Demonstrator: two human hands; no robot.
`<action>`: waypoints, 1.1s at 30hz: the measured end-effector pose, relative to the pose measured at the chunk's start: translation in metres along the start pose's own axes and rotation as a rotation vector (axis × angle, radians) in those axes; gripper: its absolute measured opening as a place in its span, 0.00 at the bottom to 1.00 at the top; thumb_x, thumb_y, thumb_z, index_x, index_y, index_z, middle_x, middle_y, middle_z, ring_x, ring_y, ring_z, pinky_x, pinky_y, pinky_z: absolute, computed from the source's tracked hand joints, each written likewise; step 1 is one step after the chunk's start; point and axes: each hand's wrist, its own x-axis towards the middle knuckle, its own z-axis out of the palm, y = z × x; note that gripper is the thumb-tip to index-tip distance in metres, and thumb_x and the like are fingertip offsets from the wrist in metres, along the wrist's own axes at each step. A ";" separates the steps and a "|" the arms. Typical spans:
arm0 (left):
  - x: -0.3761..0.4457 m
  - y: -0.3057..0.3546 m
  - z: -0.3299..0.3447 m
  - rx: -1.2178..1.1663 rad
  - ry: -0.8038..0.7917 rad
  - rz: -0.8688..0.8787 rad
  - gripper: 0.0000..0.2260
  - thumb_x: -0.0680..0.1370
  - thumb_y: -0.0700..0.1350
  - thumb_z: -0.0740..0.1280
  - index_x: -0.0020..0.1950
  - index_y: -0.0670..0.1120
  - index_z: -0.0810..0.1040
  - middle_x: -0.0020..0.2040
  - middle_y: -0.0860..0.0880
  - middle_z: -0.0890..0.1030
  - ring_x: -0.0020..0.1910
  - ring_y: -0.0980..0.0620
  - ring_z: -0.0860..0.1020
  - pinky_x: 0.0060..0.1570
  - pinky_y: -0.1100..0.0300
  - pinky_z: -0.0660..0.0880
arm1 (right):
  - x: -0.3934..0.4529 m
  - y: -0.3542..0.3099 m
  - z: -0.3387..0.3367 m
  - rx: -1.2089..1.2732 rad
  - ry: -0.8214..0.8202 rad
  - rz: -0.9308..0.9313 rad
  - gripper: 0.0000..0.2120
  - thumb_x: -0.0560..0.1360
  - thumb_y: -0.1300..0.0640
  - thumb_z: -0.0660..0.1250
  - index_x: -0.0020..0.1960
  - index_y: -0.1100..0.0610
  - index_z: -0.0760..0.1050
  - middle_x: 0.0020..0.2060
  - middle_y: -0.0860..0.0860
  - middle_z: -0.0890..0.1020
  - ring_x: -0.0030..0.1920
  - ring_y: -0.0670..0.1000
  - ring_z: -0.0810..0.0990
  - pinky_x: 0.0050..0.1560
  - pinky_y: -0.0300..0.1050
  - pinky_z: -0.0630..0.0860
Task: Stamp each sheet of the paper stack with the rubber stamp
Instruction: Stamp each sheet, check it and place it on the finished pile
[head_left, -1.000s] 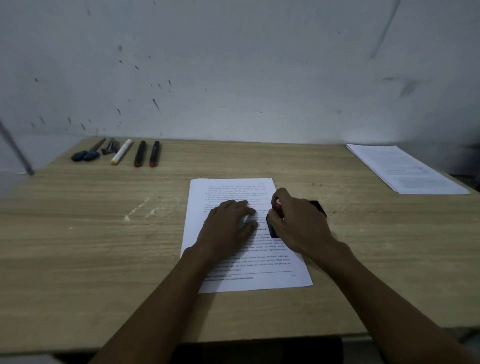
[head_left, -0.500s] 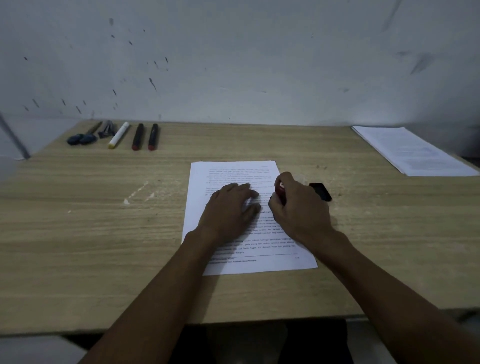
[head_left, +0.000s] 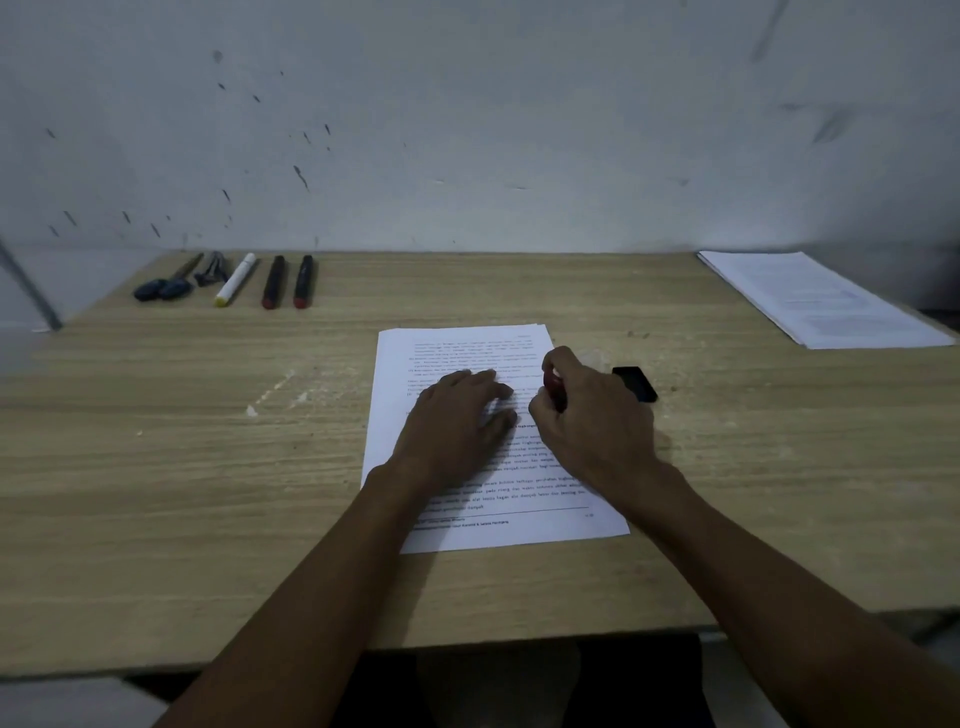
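Two hands are on the sheet (head_left: 483, 441): the left hand (head_left: 457, 415) stays flat, while the right hand (head_left: 592, 421), curled round the red stamp (head_left: 555, 387), has moved off the black pad (head_left: 635, 383) at three o'clock, ready to press.

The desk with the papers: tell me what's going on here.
A person is stamping printed sheets. The left hand lies flat on the sheet in front of them, while the right hand grips a red rubber stamp at its right edge. A black ink pad sits beside it, another paper stack far right.
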 end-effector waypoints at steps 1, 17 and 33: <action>0.000 0.001 -0.001 0.001 -0.004 -0.004 0.17 0.79 0.56 0.62 0.65 0.52 0.75 0.71 0.50 0.72 0.71 0.48 0.68 0.69 0.46 0.65 | 0.000 0.000 0.000 -0.002 -0.004 0.006 0.05 0.76 0.51 0.60 0.50 0.51 0.68 0.34 0.48 0.78 0.35 0.53 0.77 0.35 0.47 0.75; 0.010 0.020 -0.025 -0.010 -0.119 -0.067 0.17 0.77 0.54 0.67 0.63 0.50 0.77 0.64 0.49 0.78 0.65 0.47 0.73 0.64 0.47 0.70 | 0.010 0.014 -0.033 0.317 0.071 0.126 0.10 0.77 0.51 0.65 0.59 0.49 0.73 0.46 0.49 0.84 0.45 0.53 0.82 0.47 0.55 0.80; 0.032 0.038 -0.022 -0.153 0.047 -0.016 0.17 0.77 0.51 0.68 0.65 0.49 0.76 0.67 0.52 0.75 0.69 0.52 0.69 0.65 0.62 0.60 | 0.037 0.075 -0.058 0.223 0.017 0.341 0.20 0.75 0.51 0.65 0.66 0.45 0.74 0.62 0.50 0.79 0.61 0.56 0.76 0.59 0.54 0.75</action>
